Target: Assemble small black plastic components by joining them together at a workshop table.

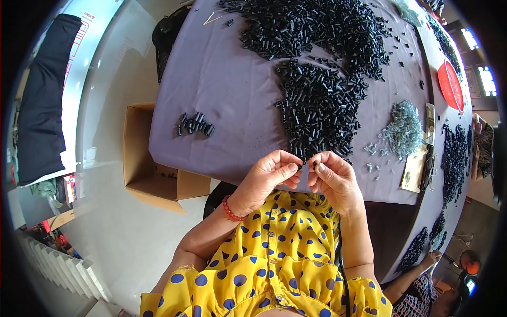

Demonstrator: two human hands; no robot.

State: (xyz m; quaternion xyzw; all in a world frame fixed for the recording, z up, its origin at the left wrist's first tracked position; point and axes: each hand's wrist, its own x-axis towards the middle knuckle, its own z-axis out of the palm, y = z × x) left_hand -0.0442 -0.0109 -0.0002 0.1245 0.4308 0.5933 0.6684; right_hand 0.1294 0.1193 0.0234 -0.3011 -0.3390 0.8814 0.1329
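At the table's near edge, my left hand (268,177) is closed in a pinch on a small black piece (300,166), mostly hidden by the fingertips. Close beside it, my right hand (338,182) pinches another small black piece (315,164) between thumb and forefinger. A narrow gap separates the two fingertips. Just beyond them spreads a big pile of short black tubes (322,105). To the right lies a heap of small clear plastic parts (402,132). A small group of black tubes (195,125) sits apart on the left.
A purple cloth covers the table (227,95). An open cardboard box (140,158) stands at its left corner. On the right are a yellowish card (413,170), eyeglasses (429,169) and a red basket (450,86). Another person's arm (409,280) reaches in at lower right.
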